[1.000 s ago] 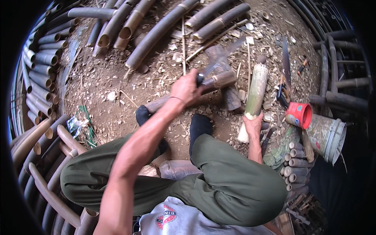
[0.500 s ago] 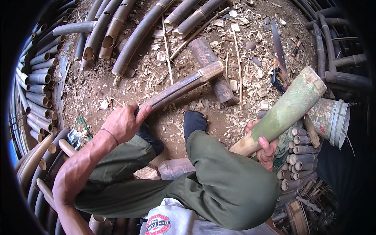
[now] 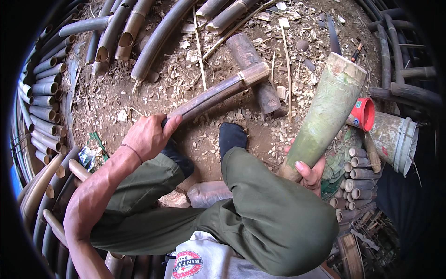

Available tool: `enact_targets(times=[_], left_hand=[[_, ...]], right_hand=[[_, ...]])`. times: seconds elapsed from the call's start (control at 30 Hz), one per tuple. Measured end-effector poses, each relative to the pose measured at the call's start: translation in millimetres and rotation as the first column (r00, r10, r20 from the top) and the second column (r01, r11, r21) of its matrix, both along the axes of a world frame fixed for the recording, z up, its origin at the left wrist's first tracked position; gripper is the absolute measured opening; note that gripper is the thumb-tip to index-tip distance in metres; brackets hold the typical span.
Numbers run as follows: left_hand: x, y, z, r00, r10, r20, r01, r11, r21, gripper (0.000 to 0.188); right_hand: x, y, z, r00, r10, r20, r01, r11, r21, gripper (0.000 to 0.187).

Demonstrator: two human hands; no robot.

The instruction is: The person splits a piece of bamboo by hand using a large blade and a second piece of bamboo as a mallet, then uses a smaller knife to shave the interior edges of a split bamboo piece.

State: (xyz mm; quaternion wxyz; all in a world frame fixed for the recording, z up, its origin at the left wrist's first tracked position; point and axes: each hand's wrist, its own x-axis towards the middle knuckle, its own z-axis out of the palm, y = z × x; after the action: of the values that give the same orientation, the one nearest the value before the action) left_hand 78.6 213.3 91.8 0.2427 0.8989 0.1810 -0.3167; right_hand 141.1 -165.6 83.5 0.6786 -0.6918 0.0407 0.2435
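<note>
My left hand [image 3: 147,136] is closed around the near end of a brown bamboo piece [image 3: 223,96]. A dark strip runs along this bamboo from my fingers; I cannot tell whether it is a blade or a split. The bamboo's far end lies across a short thick log [image 3: 253,69] on the ground. At my right, my right hand [image 3: 310,176] grips the narrow lower end of a thick, green wooden club [image 3: 330,100]. The club is raised and tilted, its broad pale end up and away from me. Its lower end is partly hidden by my fingers and knee.
Wood chips [image 3: 297,95] litter the dirt floor. Long bamboo poles [image 3: 160,44] lie at the back, with bamboo tubes [image 3: 44,102] stacked left and short tubes [image 3: 362,174] right. A saw [image 3: 333,36], an orange-and-black tool [image 3: 357,52], a red cup [image 3: 364,114] and a whitish bucket [image 3: 395,142] are at right.
The club in my right hand has swung leftward and more upright, uncovering the red cup and covering the saw's handle. My left hand keeps its grip, and the bamboo's far end sits slightly higher in view.
</note>
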Motion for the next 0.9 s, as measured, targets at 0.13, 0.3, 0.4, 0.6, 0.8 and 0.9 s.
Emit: enact_targets(times=[0.13, 0.3, 0.4, 0.6, 0.8, 0.9], left_hand=[[1, -1, -1, 1.0, -0.011, 0.013, 0.011, 1.0, 0.013, 0.065], [13, -4, 7, 1.0, -0.031, 0.007, 0.03, 0.999, 0.037, 0.064], [17, -3, 15, 0.998, -0.043, -0.043, 0.045, 0.997, 0.057, 0.065], [21, -5, 17, 0.993, -0.056, -0.099, 0.064, 0.995, 0.081, 0.068], [18, -3, 14, 0.999, -0.043, -0.029, 0.046, 0.994, 0.102, 0.068], [21, -11, 14, 0.998, -0.043, -0.04, 0.047, 0.995, 0.089, 0.067]], right_hand=[[1, -2, -9, 0.998, 0.063, 0.007, -0.063, 0.997, -0.033, 0.077], [-1, 18, -36, 0.94, 0.127, 0.317, -0.055, 0.973, -0.226, 0.085], [30, 34, -26, 0.877, 0.48, 0.012, -0.389, 0.725, -0.568, 0.095], [41, 29, 9, 0.876, -0.082, 0.475, 0.114, 0.993, -0.039, 0.06], [17, 23, -40, 0.856, 0.38, 0.35, -0.154, 0.835, -0.529, 0.082], [41, 9, -9, 0.874, 0.174, 0.455, 0.006, 0.93, -0.367, 0.074]])
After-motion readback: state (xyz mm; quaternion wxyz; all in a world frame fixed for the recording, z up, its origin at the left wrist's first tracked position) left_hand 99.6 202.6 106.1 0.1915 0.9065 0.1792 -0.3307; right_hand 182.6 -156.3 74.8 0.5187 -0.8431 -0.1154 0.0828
